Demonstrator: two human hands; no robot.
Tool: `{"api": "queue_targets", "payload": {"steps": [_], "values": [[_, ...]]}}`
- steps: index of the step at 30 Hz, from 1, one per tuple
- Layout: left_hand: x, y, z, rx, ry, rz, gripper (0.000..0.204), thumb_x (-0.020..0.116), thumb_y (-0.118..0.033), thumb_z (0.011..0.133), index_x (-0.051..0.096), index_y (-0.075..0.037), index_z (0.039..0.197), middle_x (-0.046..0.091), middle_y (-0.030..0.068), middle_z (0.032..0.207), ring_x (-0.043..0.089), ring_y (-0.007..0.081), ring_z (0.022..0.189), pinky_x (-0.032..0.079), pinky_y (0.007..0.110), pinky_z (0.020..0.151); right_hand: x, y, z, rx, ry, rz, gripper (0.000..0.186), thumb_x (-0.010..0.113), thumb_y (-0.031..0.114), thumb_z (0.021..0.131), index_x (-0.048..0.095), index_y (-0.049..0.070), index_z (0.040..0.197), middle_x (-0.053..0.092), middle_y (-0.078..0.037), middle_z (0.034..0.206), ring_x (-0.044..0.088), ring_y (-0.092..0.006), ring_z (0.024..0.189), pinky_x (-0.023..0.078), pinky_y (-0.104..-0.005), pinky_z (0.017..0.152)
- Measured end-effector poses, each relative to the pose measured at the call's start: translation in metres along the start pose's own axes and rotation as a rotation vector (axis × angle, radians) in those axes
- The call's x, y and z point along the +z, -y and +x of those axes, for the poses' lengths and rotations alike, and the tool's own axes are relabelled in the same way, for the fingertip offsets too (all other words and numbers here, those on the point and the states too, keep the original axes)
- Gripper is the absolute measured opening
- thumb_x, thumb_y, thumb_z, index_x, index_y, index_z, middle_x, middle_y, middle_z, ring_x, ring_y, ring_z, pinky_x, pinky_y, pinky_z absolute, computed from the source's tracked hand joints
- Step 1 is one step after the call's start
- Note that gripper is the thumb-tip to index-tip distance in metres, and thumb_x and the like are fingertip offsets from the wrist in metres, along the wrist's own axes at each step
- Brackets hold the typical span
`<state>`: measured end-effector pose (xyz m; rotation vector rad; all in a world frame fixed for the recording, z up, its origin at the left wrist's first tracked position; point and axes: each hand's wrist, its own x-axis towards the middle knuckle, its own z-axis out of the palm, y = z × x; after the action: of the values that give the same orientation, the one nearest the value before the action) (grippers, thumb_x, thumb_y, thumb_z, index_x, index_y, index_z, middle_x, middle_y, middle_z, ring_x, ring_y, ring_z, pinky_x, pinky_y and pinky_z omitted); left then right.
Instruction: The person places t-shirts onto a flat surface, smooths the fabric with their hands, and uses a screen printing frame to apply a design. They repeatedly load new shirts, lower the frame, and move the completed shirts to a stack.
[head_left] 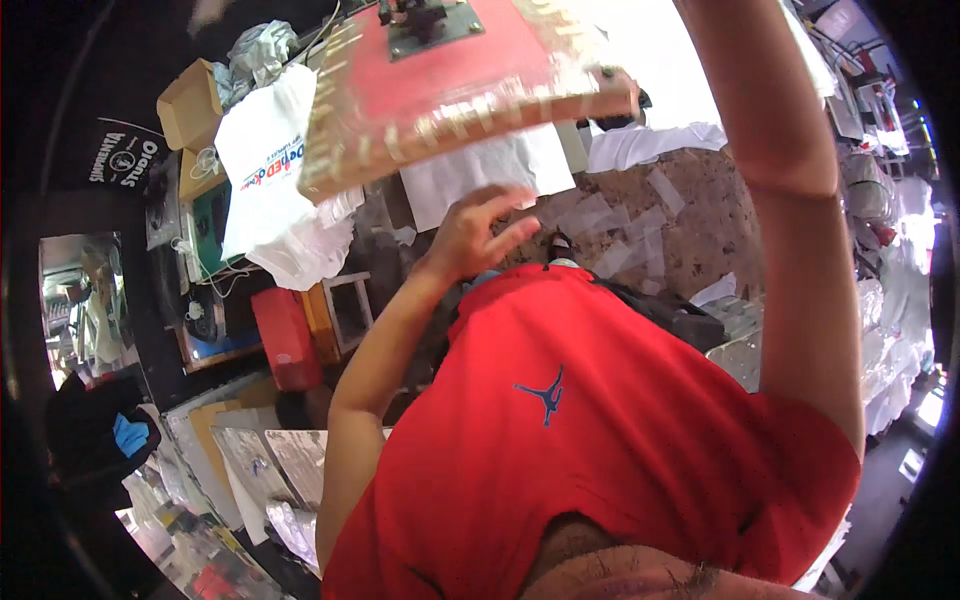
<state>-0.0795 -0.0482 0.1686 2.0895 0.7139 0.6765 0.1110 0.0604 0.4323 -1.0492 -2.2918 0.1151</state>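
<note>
A screen-printing frame (450, 138) with a red panel and taped, glossy edges is raised and tilted over the work area. On its red face sits a dark metal plate (438, 32) with bolts. Below the frame lies a white sheet of cloth or paper (485, 178). My left hand (475, 232) is just in front of this sheet, thumb and fingers apart, holding nothing; whether it touches the sheet I cannot tell. My right arm (775, 110) stretches up past the top edge, so the right hand is out of sight.
White printed fabric (262, 165) hangs at the left, beside an opened cardboard box (190, 100). A red box-like object (286, 338) stands lower left. Paper scraps (640, 235) litter the brown floor near my foot. Stacked plastic-wrapped goods (870, 190) line the right side.
</note>
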Motion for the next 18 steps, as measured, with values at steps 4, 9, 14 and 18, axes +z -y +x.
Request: {"api": "queue_targets", "payload": {"steps": [4,9,14,18], "values": [[-0.073,-0.075,0.004,0.426,-0.149,-0.052,0.030,0.077,-0.019,0.081,0.069,-0.001,0.105,0.071,0.0147,0.100,0.069,0.0291,0.087,0.055,0.036,0.078,0.078,-0.010,-0.045,0.007,0.124,0.192,0.033,0.067,0.035,0.093,0.073,0.006,0.078,0.062,-0.013,0.062,0.061,-0.0258,0.056,0.050,-0.0359,0.059],[-0.098,-0.016,0.070,0.334,-0.371,0.234,0.048,0.073,-0.037,0.083,0.066,-0.003,0.116,0.067,0.0155,0.113,0.064,0.0347,0.102,0.052,0.042,0.091,0.190,-0.038,-0.123,0.196,0.130,0.263,0.022,0.070,0.028,0.088,0.070,0.006,0.085,0.067,-0.013,0.080,0.066,-0.0327,0.080,0.051,-0.0445,0.074],[-0.056,0.050,0.073,0.131,-0.262,0.404,0.065,0.068,-0.054,0.086,0.061,-0.005,0.129,0.062,0.0178,0.129,0.057,0.0345,0.122,0.045,0.046,0.104,0.228,-0.050,-0.145,0.246,0.108,0.145,0.057,0.071,0.020,0.077,0.058,-0.002,0.128,0.056,-0.025,0.132,0.051,-0.0452,0.125,0.044,-0.0477,0.107],[-0.055,0.064,0.074,0.111,-0.301,0.385,0.071,0.065,-0.056,0.088,0.058,-0.002,0.133,0.058,0.0188,0.136,0.053,0.0362,0.129,0.043,0.046,0.108,0.246,-0.062,-0.144,0.200,0.104,0.119,0.067,0.069,0.023,0.080,0.050,-0.005,0.138,0.047,-0.028,0.144,0.040,-0.0472,0.138,0.036,-0.0499,0.115]]}}
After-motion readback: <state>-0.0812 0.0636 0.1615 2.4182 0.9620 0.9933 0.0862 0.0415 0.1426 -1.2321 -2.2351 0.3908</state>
